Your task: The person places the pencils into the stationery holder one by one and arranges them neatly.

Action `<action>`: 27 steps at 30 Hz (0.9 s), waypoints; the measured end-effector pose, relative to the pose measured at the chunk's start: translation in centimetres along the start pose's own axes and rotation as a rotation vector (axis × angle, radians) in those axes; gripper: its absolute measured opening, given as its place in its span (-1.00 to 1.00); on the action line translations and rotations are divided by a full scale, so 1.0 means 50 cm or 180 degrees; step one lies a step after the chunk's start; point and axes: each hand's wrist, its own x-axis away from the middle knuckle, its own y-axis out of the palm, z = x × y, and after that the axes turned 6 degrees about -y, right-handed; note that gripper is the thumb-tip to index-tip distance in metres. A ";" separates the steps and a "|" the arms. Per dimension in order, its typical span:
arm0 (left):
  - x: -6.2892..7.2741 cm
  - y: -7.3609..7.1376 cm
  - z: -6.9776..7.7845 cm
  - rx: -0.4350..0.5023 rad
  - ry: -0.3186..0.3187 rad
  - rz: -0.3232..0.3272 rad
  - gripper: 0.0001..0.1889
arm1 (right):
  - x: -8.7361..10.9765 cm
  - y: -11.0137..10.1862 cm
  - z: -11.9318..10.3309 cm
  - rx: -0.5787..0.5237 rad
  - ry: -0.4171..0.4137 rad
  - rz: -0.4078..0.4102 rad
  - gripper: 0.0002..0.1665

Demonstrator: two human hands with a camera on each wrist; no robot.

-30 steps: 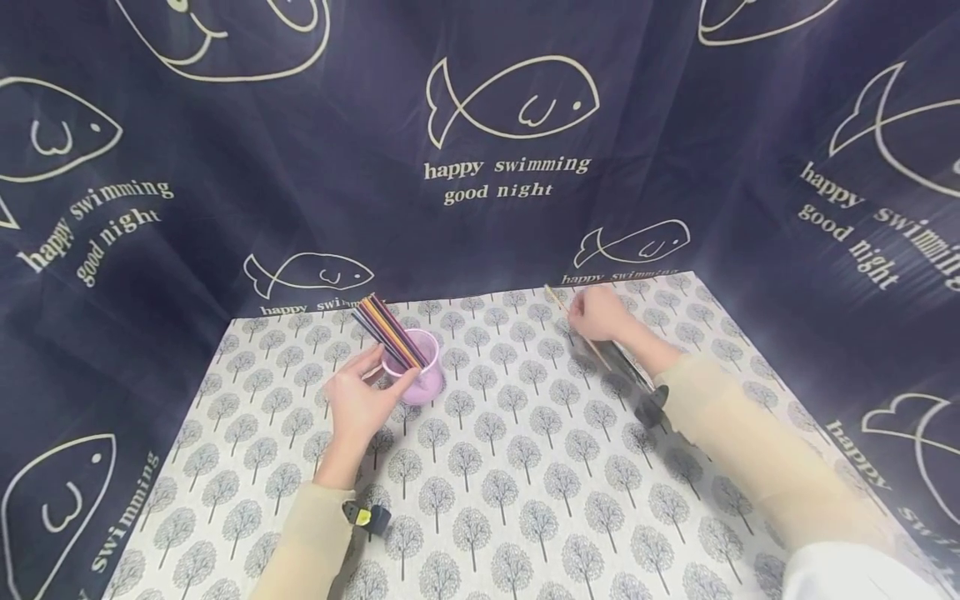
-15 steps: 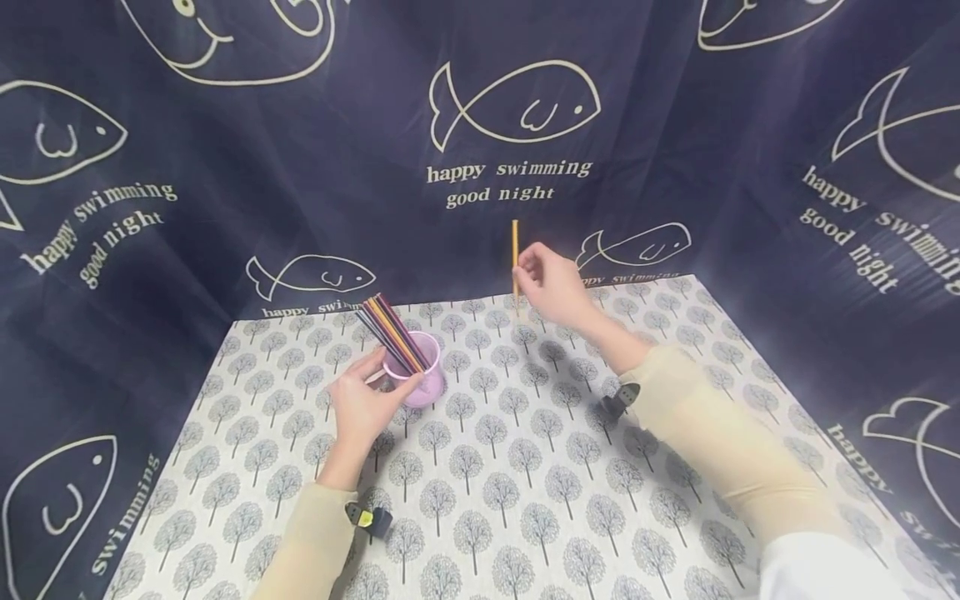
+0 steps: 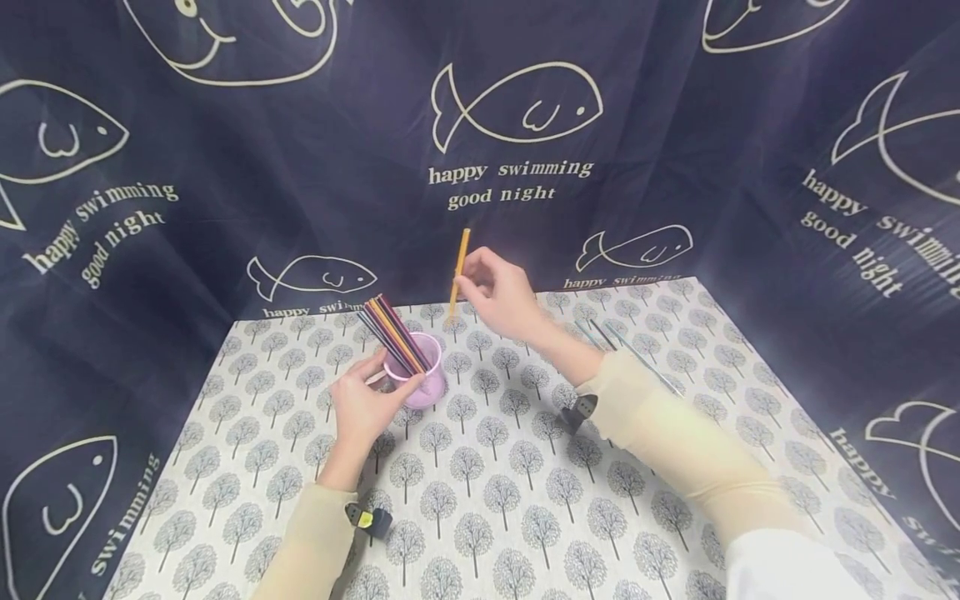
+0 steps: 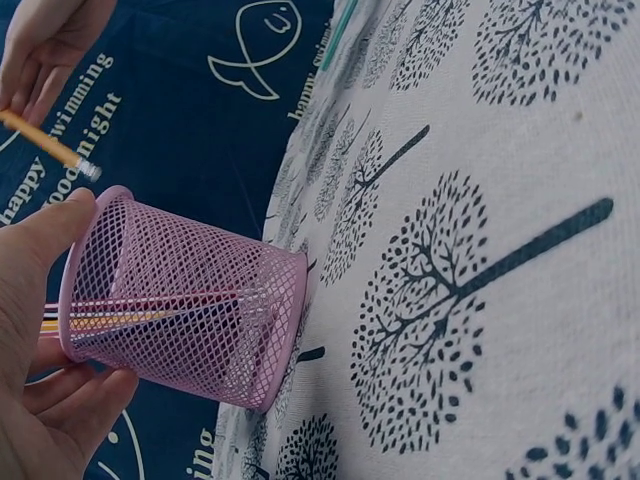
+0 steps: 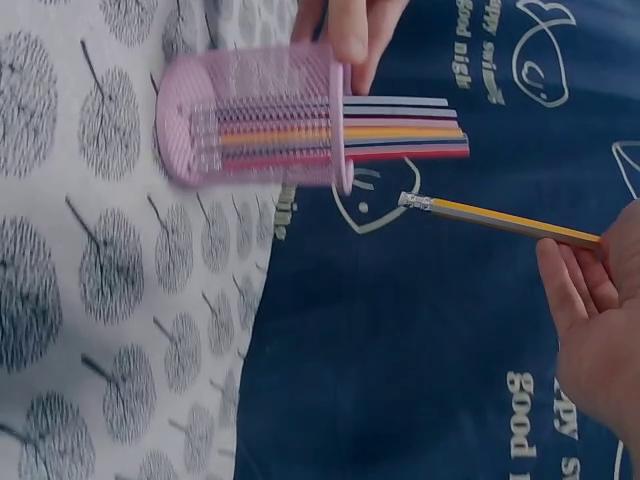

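Observation:
My left hand (image 3: 364, 402) grips a pink mesh pencil cup (image 3: 426, 388) by its rim, thumb on one side and fingers on the other. The cup stands on the patterned cloth. Several coloured pencils (image 3: 392, 332) lean out of it toward the far left. Up and to the right of the cup, my right hand (image 3: 501, 296) pinches a yellow pencil (image 3: 461, 262) nearly upright in the air. In the right wrist view, the eraser end of this yellow pencil (image 5: 510, 223) points toward the cup side and stays apart from the cup.
Several thin pencils (image 3: 639, 355) lie on the cloth beyond my right forearm, which partly hides them. A white cloth with tree prints (image 3: 480, 500) covers the table. Dark blue fish-print curtains (image 3: 510, 233) hang behind it and at both sides.
My right hand has lifted the yellow pencil from the right side of the table, turned it upright and carried it left toward the cup. My left hand and the cup have stayed put.

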 end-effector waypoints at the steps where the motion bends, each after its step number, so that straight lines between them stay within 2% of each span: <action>1: 0.001 0.000 0.000 -0.0010 -0.0013 0.0010 -0.25 | 0.000 0.009 -0.003 -0.0039 -0.0029 -0.0029 -0.90; 5: 0.003 -0.001 -0.001 -0.0074 -0.0118 0.0074 -0.20 | 0.004 0.044 -0.010 -0.0243 -0.0065 -0.0201 -0.89; 8: 0.004 0.000 -0.002 -0.0110 -0.0183 0.0094 -0.17 | 0.007 0.068 -0.008 -0.0213 -0.0069 -0.0324 -0.90; 13: 0.003 0.001 -0.003 -0.0122 -0.0193 0.0054 -0.17 | 0.014 0.100 0.004 0.0119 -0.0065 -0.0538 -0.91; 22: 0.003 0.003 -0.002 -0.0133 -0.0202 0.0020 -0.21 | 0.023 0.145 0.037 0.0656 -0.0175 -0.1173 -0.90; 27: 0.004 0.002 0.002 -0.0094 -0.0169 -0.0037 -0.25 | 0.022 0.166 0.050 0.0872 -0.0173 -0.1315 -0.87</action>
